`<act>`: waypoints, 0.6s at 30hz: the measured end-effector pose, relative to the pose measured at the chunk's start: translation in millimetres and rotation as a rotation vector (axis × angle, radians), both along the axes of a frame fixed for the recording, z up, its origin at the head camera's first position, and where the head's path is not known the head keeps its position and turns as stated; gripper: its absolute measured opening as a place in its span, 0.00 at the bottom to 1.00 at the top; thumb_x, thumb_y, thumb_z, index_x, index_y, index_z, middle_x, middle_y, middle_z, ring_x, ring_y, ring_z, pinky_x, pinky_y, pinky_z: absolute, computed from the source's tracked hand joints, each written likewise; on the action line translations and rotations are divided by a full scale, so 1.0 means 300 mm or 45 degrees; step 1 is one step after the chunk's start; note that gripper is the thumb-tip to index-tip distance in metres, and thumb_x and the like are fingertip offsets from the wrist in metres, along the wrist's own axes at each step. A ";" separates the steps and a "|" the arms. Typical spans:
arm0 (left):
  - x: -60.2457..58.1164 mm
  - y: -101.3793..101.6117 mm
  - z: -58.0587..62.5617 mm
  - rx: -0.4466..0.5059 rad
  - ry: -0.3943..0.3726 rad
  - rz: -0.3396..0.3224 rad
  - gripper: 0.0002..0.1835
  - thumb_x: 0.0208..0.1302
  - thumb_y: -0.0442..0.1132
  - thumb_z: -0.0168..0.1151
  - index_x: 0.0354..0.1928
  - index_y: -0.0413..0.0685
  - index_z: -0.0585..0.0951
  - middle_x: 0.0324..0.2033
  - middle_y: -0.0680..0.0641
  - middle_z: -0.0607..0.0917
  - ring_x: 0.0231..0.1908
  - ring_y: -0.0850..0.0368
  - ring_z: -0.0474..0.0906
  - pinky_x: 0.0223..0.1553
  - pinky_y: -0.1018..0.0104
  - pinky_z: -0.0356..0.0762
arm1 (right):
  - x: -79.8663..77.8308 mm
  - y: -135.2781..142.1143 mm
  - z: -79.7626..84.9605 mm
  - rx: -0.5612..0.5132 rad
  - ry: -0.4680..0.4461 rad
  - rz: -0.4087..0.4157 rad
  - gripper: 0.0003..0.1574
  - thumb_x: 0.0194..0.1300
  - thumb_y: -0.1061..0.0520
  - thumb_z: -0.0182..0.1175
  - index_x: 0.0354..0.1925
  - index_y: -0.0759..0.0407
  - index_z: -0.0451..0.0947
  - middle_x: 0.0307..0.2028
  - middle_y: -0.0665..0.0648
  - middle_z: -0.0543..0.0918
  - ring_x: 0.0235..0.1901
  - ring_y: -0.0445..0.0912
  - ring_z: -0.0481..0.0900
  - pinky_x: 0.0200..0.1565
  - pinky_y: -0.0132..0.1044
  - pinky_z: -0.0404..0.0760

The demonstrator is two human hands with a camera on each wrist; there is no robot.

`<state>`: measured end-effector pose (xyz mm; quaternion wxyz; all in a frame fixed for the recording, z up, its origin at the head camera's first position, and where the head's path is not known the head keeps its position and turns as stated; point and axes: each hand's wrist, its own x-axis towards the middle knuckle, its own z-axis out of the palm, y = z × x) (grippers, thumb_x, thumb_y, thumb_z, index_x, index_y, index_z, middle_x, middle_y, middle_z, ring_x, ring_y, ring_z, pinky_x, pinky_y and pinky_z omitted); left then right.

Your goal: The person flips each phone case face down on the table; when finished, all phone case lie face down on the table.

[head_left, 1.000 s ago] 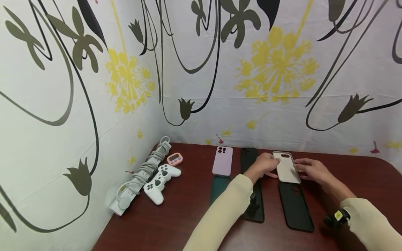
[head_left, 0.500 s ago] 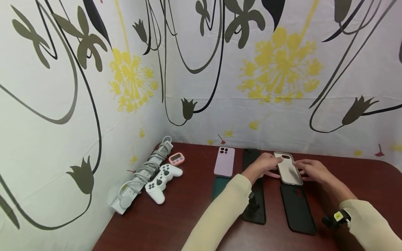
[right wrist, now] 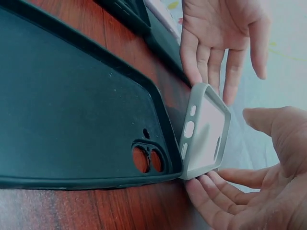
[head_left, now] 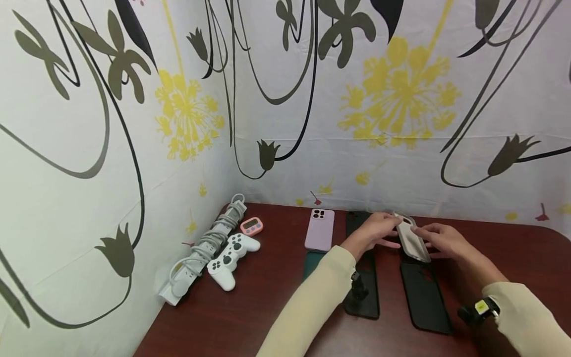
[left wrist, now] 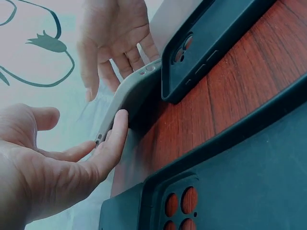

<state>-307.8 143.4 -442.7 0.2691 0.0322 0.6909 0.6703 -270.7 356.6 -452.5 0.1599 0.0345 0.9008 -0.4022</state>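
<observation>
A pale grey phone case (head_left: 412,242) is tipped up at the back right of the table, its left side raised. My left hand (head_left: 376,230) touches its left edge with extended fingertips; in the left wrist view the thumb (left wrist: 47,118) stands apart from it. On the other side, my right hand (head_left: 446,240) has its fingers at the case's right edge, and in the right wrist view its thumb (right wrist: 261,120) is off the case. Side button cutouts of the pale case (right wrist: 189,129) face the right wrist camera. A black phone case (head_left: 426,297) lies directly in front, inside up.
Left of the pale case lie two black phone cases, one nearer (head_left: 368,297) and one farther (head_left: 355,220). A lilac phone case (head_left: 319,230) and a teal one (head_left: 311,263) sit further left. A white game controller (head_left: 232,258), pink timer (head_left: 252,226) and power strip (head_left: 202,253) line the left wall.
The pale grey case lay nearly flat between my hands before; its left side has risen, tilting it toward the right. My left fingers have lifted slightly with that edge.
</observation>
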 end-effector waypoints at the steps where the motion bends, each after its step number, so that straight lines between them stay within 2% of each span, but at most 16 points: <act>1: 0.000 0.000 0.002 0.001 0.000 -0.001 0.21 0.78 0.49 0.63 0.64 0.46 0.82 0.64 0.44 0.82 0.63 0.43 0.82 0.52 0.44 0.91 | -0.001 -0.001 0.002 0.010 -0.004 0.005 0.61 0.79 0.25 0.44 0.76 0.79 0.55 0.72 0.84 0.62 0.66 0.72 0.74 0.53 0.50 0.92; 10: 0.000 0.018 0.024 0.030 0.011 -0.025 0.22 0.79 0.51 0.61 0.67 0.47 0.81 0.69 0.47 0.79 0.63 0.45 0.82 0.54 0.44 0.91 | -0.013 -0.019 0.010 0.069 -0.057 0.045 0.69 0.77 0.21 0.42 0.76 0.84 0.51 0.74 0.86 0.58 0.70 0.76 0.67 0.55 0.54 0.91; 18: 0.002 0.031 0.033 0.145 -0.031 -0.010 0.23 0.79 0.50 0.61 0.67 0.46 0.80 0.68 0.46 0.80 0.60 0.46 0.83 0.56 0.41 0.89 | -0.015 -0.010 0.007 0.017 -0.028 0.046 0.61 0.79 0.27 0.48 0.75 0.83 0.56 0.72 0.86 0.61 0.68 0.75 0.71 0.54 0.53 0.91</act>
